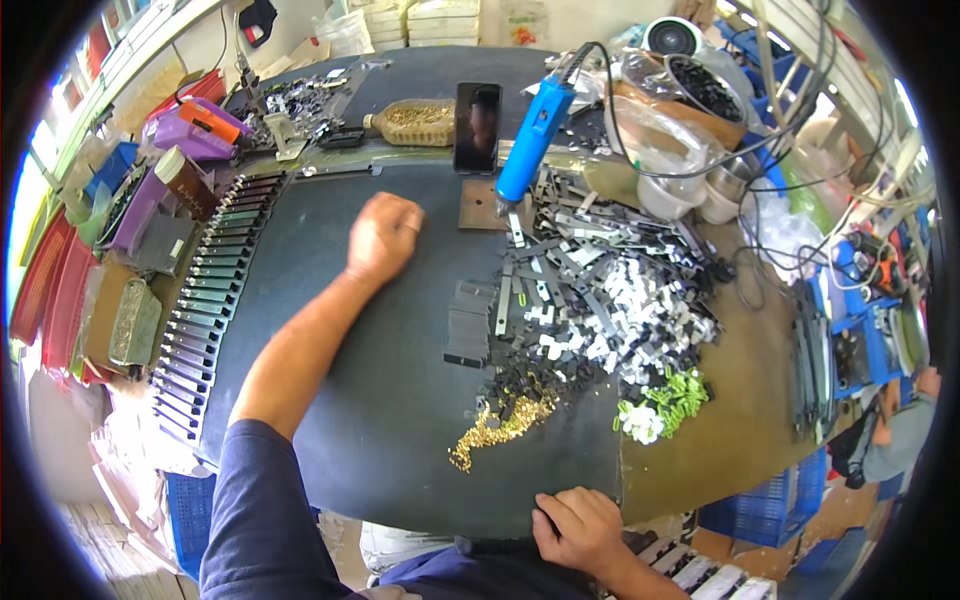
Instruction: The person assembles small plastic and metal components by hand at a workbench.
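My left hand (383, 238) rests on the dark mat (330, 420) as a closed fist, with nothing showing in it. At the near table edge lies my right hand (580, 530), its fingers curled in and nothing seen between them. Between the hands stands a stack of flat dark strips (468, 322). A large heap of black and silver metal parts (625, 290) spreads to the right of it. Small brass pieces (505, 425) lie nearer me, beside green plastic pieces (680, 395) and white ones (642, 422).
A long row of black strips (215, 290) lines the left. Farther off are a blue electric screwdriver (535, 140) hanging on a cable, a phone (477, 128) and a plastic bottle of brass bits (415, 122). Plastic tubs (672, 192) stand at right; purple bins (190, 130) at left.
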`<state>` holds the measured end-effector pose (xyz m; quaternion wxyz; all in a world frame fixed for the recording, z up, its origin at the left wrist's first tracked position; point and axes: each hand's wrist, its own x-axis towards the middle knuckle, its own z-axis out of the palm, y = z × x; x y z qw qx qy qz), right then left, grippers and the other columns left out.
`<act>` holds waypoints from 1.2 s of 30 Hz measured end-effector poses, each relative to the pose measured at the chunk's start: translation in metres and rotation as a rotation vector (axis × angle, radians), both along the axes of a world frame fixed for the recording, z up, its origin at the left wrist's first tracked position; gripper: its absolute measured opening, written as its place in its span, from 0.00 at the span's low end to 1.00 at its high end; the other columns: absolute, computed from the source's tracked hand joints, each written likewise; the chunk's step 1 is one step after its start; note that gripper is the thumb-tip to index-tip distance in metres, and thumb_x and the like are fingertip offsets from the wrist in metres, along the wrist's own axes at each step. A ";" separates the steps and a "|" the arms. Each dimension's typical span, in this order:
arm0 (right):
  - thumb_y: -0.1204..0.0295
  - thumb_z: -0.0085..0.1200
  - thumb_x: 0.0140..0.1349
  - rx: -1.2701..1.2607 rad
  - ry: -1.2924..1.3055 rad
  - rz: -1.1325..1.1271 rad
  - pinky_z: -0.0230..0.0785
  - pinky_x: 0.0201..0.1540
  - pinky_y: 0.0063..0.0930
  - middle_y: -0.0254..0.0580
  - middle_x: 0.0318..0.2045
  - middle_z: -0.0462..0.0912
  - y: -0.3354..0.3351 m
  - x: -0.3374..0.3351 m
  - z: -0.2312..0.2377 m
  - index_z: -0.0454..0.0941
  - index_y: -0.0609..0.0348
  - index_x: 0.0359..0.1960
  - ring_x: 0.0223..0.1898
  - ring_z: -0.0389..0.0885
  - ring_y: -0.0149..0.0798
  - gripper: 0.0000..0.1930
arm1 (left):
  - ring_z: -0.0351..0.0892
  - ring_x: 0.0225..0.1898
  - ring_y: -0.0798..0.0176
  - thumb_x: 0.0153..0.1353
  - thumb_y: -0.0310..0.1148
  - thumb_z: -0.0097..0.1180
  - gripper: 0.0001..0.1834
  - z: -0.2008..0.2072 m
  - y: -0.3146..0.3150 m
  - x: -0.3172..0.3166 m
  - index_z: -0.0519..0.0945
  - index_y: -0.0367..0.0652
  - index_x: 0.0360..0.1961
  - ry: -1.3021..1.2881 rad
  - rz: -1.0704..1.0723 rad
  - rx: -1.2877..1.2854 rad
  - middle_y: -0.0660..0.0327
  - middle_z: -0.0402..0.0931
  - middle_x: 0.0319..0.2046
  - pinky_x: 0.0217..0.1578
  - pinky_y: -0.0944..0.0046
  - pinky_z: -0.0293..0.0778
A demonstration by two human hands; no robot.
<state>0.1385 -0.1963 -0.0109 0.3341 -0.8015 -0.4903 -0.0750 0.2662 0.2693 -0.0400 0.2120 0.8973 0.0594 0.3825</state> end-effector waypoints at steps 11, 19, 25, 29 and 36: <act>0.74 0.67 0.53 0.090 -0.060 -0.025 0.73 0.30 0.33 0.36 0.28 0.79 0.002 -0.006 -0.007 0.85 0.59 0.37 0.27 0.81 0.39 0.09 | 0.79 0.54 0.44 0.60 0.31 0.65 0.13 0.056 -0.171 -0.015 0.85 0.40 0.46 0.490 -0.521 0.057 0.53 0.82 0.45 0.57 0.49 0.76; 0.73 0.66 0.53 0.134 -0.103 -0.018 0.73 0.29 0.34 0.36 0.28 0.78 -0.004 -0.006 -0.012 0.84 0.59 0.36 0.27 0.81 0.40 0.09 | 0.81 0.53 0.47 0.62 0.32 0.62 0.07 0.049 -0.183 -0.014 0.86 0.43 0.40 0.614 -0.293 0.138 0.56 0.84 0.44 0.56 0.49 0.78; 0.75 0.65 0.56 0.172 -0.076 -0.009 0.73 0.30 0.36 0.36 0.27 0.77 -0.001 -0.004 -0.009 0.83 0.59 0.35 0.28 0.80 0.42 0.06 | 0.83 0.49 0.43 0.61 0.31 0.62 0.06 0.060 -0.188 -0.022 0.84 0.39 0.34 0.452 -0.323 -0.034 0.50 0.83 0.38 0.52 0.49 0.79; 0.77 0.65 0.58 0.256 0.100 0.028 0.76 0.31 0.36 0.40 0.28 0.80 -0.003 -0.001 -0.011 0.84 0.60 0.36 0.28 0.82 0.45 0.05 | 0.84 0.39 0.51 0.61 0.28 0.64 0.08 0.077 -0.205 -0.051 0.83 0.37 0.41 0.304 -0.242 -0.401 0.51 0.81 0.35 0.44 0.54 0.80; 0.77 0.64 0.65 0.200 0.355 -0.222 0.75 0.30 0.32 0.46 0.31 0.87 -0.017 0.055 0.019 0.85 0.63 0.40 0.26 0.84 0.38 0.04 | 0.79 0.30 0.72 0.68 0.32 0.67 0.12 0.074 -0.261 -0.172 0.85 0.38 0.49 0.365 -0.300 -0.598 0.63 0.83 0.29 0.33 0.66 0.78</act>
